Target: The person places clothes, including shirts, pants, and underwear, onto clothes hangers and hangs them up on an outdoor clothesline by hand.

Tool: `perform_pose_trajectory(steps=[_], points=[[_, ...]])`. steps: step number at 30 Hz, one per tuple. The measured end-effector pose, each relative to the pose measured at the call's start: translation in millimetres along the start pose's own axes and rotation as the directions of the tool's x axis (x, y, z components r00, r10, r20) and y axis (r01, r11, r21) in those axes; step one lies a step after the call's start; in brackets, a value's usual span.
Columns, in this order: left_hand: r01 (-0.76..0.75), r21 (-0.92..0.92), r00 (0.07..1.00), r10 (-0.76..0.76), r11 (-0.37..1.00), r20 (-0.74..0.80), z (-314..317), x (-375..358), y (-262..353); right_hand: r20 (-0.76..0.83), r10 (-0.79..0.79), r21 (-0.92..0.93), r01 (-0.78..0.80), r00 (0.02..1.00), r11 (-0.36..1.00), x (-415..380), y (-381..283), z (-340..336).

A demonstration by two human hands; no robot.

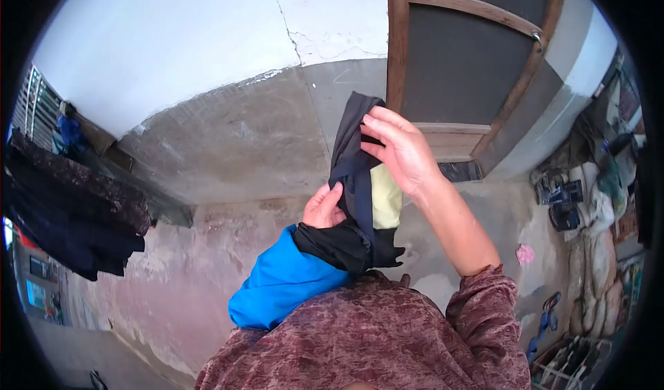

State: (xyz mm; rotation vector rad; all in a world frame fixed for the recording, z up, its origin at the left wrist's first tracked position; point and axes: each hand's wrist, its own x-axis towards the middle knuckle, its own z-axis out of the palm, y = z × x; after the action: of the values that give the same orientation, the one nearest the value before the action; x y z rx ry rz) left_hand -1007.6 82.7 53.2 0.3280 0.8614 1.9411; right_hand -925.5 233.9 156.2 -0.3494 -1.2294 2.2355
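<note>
A dark grey garment (349, 131) hangs in front of me, its kind hidden by the folds. My left hand (322, 209) pinches its edge low on the left, thumb on top. Higher up, my right hand (409, 156) has its fingers around the upper right edge of the same cloth. Black cloth (332, 246) and bright blue cloth (280, 279) lie bunched over my left forearm, which they cover. Pale yellow cloth (386, 200) shows behind the dark strip of fabric, below my right hand.
Dark clothes (62, 210) hang on the left. Ahead is a cracked wall (228, 134) with a wood-framed door (470, 65). Sacks (595, 265) and piled items line the right side. A pink crumpled thing (525, 254) and a blue strappy item (545, 321) lie on the floor.
</note>
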Motion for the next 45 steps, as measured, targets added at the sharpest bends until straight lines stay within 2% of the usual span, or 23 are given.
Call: perform_pose_trajectory(steps=[1,3,4,7,9,15,17,18,19,21,22,24,27,28,29,31,33,35,38,39,41,43,45], points=[[0.001,0.074,1.000,-0.003,0.997,0.019,-17.0,-2.3,3.6,-0.014,-0.013,-0.003,0.013,1.000,1.000,-3.5,9.8,1.1],[0.007,0.140,0.999,-0.014,0.990,0.044,-39.3,-14.5,17.8,-0.090,0.018,-0.404,-0.053,0.996,0.913,-12.5,40.2,6.0],[0.056,0.116,0.998,-0.056,0.992,0.005,-45.8,-24.6,27.7,-0.095,-0.047,-0.474,-0.003,0.994,0.881,-22.4,67.8,11.0],[0.144,0.105,0.989,-0.140,0.984,-0.047,-70.4,-48.6,51.1,0.088,-0.303,-0.863,0.225,0.949,0.453,-54.2,134.8,29.7],[0.199,0.139,0.980,-0.193,0.970,-0.055,-86.2,-61.8,59.1,0.104,-0.292,-0.871,0.229,0.951,0.434,-63.6,151.0,40.5],[0.132,0.158,0.991,-0.131,0.979,-0.015,-109.3,-86.9,53.5,0.222,-0.253,-0.897,0.299,0.942,0.324,-98.7,139.4,48.4],[0.068,0.081,0.989,-0.057,0.994,-0.137,-100.7,-96.0,62.9,-0.008,-0.219,-0.933,0.072,0.976,0.352,-107.2,125.5,39.8],[0.034,0.076,0.988,-0.022,0.997,-0.156,-97.3,-100.2,65.9,0.001,-0.306,-0.932,0.112,0.952,0.345,-109.7,126.4,26.1],[0.023,0.078,0.988,-0.011,0.997,-0.154,-100.0,-99.9,62.8,-0.077,-0.317,-0.895,0.074,0.945,0.440,-109.8,129.4,11.6],[0.023,-0.118,0.994,-0.010,0.993,0.113,-104.6,-96.2,51.1,-0.195,-0.211,-0.645,0.037,0.958,0.764,-109.0,134.3,-18.2],[0.025,-0.111,0.993,-0.012,0.993,0.121,-91.6,-102.8,50.1,-0.198,-0.219,-0.643,0.042,0.955,0.765,-112.4,133.7,-25.1],[0.466,-0.244,0.869,-0.388,0.851,0.306,-60.3,-116.4,51.7,-0.357,-0.132,-0.412,-0.029,0.925,0.911,-118.8,131.5,-35.8],[0.450,-0.054,0.833,-0.397,0.891,0.385,-42.8,-126.1,20.5,-0.381,-0.216,-0.439,0.030,0.899,0.898,-126.5,141.4,-65.5],[0.363,0.152,0.839,-0.393,0.919,0.377,-41.2,-121.3,14.4,-0.400,-0.207,-0.563,-0.061,0.893,0.824,-131.9,137.5,-71.2],[0.372,0.157,0.832,-0.404,0.915,0.381,-38.4,-120.7,6.5,-0.411,-0.210,-0.560,-0.063,0.887,0.826,-140.2,135.0,-76.2],[0.488,-0.082,0.843,-0.446,0.869,0.300,-31.3,-122.1,-1.2,-0.259,-0.569,-0.940,-0.069,0.781,0.333,-157.6,132.4,-76.8],[0.489,-0.106,0.839,-0.433,0.866,0.330,-20.9,-122.6,-2.1,-0.252,-0.606,-0.920,0.007,0.755,0.392,-174.6,125.7,-67.1],[0.567,-0.249,0.800,-0.451,0.786,0.397,-18.7,-121.9,-5.6,-0.199,-0.390,-0.642,0.181,0.899,0.745,-192.7,125.3,-61.1],[0.519,-0.133,0.808,-0.434,0.844,0.399,-20.6,-119.9,-10.6,-0.109,-0.188,-0.709,0.056,0.976,0.703,-213.7,112.3,-21.7],[0.520,-0.133,0.809,-0.436,0.844,0.396,-19.9,-121.1,-10.8,-0.085,-0.180,-0.687,0.074,0.980,0.723,-213.1,116.9,-20.4],[0.493,-0.178,0.841,-0.414,0.851,0.349,-19.9,-124.0,-7.8,-0.146,-0.066,-0.511,-0.017,0.987,0.860,-204.6,124.2,-35.1],[0.468,-0.186,0.866,-0.406,0.864,0.293,-25.9,-122.2,1.2,-0.325,-0.130,-0.291,0.032,0.937,0.956,-201.4,116.7,-40.6],[0.444,-0.192,0.886,-0.398,0.875,0.237,-37.8,-120.6,9.2,-0.405,-0.102,-0.017,0.104,0.909,0.994,-195.6,99.5,-51.4]])
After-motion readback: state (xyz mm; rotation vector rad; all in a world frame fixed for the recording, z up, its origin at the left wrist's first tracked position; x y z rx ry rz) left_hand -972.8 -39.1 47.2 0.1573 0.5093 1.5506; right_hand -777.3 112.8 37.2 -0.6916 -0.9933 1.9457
